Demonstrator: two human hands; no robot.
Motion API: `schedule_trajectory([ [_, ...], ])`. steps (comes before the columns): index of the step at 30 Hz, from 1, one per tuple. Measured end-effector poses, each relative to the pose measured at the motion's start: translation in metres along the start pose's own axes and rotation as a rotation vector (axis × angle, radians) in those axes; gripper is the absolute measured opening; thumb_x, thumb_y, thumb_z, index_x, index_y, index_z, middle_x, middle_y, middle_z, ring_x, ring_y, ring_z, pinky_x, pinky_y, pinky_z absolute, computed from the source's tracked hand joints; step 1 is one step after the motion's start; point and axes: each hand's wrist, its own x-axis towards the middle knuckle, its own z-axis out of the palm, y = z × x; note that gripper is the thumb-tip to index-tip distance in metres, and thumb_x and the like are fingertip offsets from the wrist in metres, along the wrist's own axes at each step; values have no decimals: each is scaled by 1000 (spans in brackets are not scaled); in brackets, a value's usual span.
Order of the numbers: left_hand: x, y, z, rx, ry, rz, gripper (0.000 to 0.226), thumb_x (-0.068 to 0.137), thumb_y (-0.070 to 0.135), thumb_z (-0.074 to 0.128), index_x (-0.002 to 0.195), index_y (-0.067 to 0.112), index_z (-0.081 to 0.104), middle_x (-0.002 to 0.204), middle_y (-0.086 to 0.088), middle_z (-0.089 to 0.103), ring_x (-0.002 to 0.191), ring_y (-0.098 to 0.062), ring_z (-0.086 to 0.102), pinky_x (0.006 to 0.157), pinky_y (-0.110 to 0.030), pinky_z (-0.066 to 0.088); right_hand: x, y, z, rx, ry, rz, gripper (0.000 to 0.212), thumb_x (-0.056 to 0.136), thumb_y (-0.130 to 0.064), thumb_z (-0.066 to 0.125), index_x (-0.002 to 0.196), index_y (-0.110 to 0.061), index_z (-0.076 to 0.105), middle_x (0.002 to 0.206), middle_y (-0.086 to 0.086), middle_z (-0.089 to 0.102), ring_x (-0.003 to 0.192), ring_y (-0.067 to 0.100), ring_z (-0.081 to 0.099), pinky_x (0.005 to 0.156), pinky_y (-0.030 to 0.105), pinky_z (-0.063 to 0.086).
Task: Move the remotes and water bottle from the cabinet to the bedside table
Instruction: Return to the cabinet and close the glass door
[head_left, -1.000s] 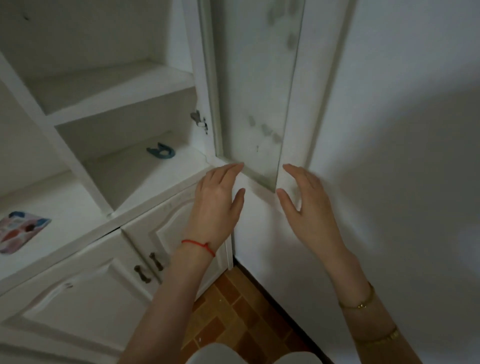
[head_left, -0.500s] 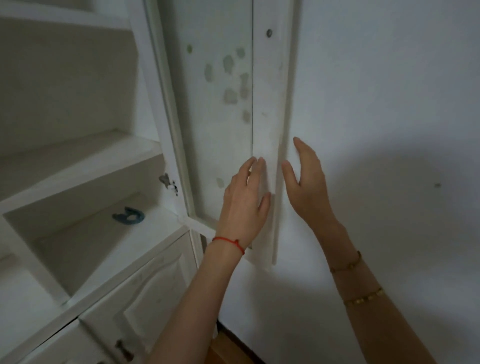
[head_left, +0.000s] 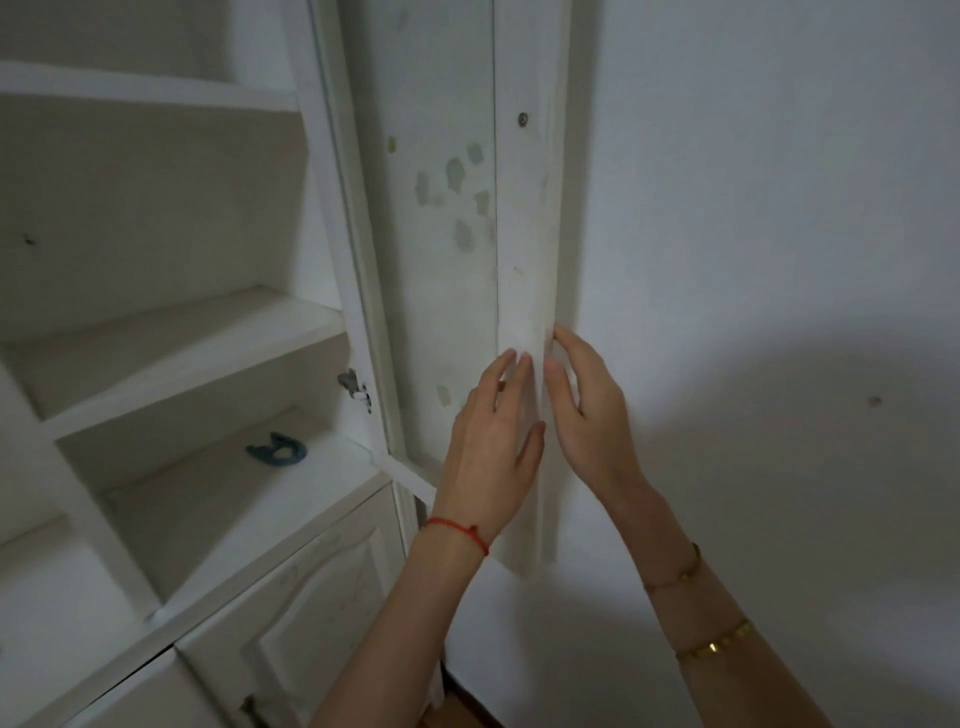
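Both hands meet at the free edge of an open white cabinet door (head_left: 524, 291), left hand (head_left: 491, 452) flat with straight fingers, right hand (head_left: 589, 415) fingers relaxed behind it, likely to swing it; no remotes or bottle visible.

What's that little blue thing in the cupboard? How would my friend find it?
Start at the big white cabinet on the left, whose door both hands are touching. Look at its lowest open shelf, just above the small panelled doors. The blue thing lies flat there, near the door hinge; it is curved with a hole, and it is the only coloured item on the white shelves.
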Motion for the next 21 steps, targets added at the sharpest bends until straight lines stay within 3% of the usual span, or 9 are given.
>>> schedule_trajectory([
  [2,-11,-2,-7,-2,34,4,60,96,23,51,151,17,26,158,1,23,144,-12,29,117,-37,32,-8,-5,3,19,-14,-32,40,104,-20,41,141,-7,46,144,4,51,134,10,43,113,13,28],
  [6,-36,-9,-22,7,95,-4,63,95,25,54,151,14,26,158,1,24,145,-8,26,118,-31,29,-22,-15,13,64,-58,-172,39,103,-18,38,141,-11,46,146,-4,45,141,16,39,117,30,29],
  [10,-61,-18,-40,49,184,-27,67,93,26,60,149,6,30,156,-5,32,145,-11,28,117,-34,31,-33,-29,29,87,-124,-305,42,101,-5,40,143,-3,44,150,3,44,145,16,32,119,27,24],
  [15,-86,-30,-64,154,278,-103,70,91,30,63,148,5,31,152,-5,37,139,-17,40,110,-40,41,-43,-44,60,146,-214,-447,44,100,-1,41,144,1,41,153,7,40,147,19,29,119,41,29],
  [21,-110,-56,-95,233,374,-240,71,86,13,70,147,8,34,147,-5,44,134,-18,45,108,-41,42,-51,-66,101,195,-410,-505,53,102,-8,40,152,-5,25,162,3,23,151,19,15,122,43,21],
])
